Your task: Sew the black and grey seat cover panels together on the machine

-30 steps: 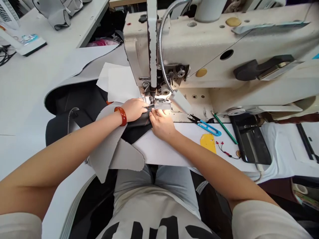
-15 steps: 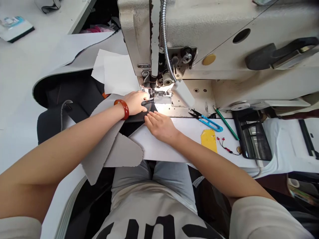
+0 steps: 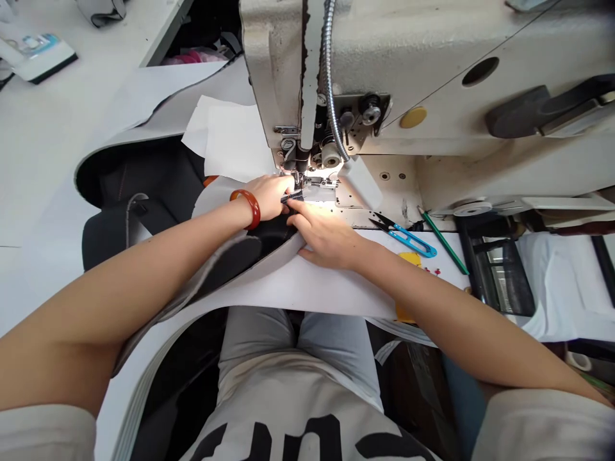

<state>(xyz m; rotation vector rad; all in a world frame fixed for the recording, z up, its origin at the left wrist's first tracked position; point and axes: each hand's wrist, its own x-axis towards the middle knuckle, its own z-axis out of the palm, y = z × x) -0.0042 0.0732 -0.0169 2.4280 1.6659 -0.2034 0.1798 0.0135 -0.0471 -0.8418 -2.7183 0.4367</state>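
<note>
Under the lit needle area of the sewing machine (image 3: 273, 70), both hands are on a dark fabric piece (image 3: 276, 235) with a grey backing. My left hand (image 3: 269, 195), below a reddish-brown bangle (image 3: 252, 210), has its fingers closed on the fabric close to the presser foot (image 3: 298, 179). My right hand (image 3: 327, 234) pinches the fabric's edge from the right, its thumb and forefinger near the left fingertips. The rest of the dark material spreads left across the table, its near part folded up beneath my left forearm. My fingers partly hide the seam at the needle.
Blue thread snips (image 3: 410, 240) and a green pencil (image 3: 444, 242) lie right of my right hand. A yellow tag (image 3: 406, 314) is partly covered by my right forearm. White paper sheets (image 3: 235, 141) lie left of the machine head. A black tray (image 3: 500, 269) stands at the right.
My right hand has gone from lying flat on the fabric to pinching its edge, slightly higher. The near flap of fabric has been lifted and folded over. The view has shifted slightly.
</note>
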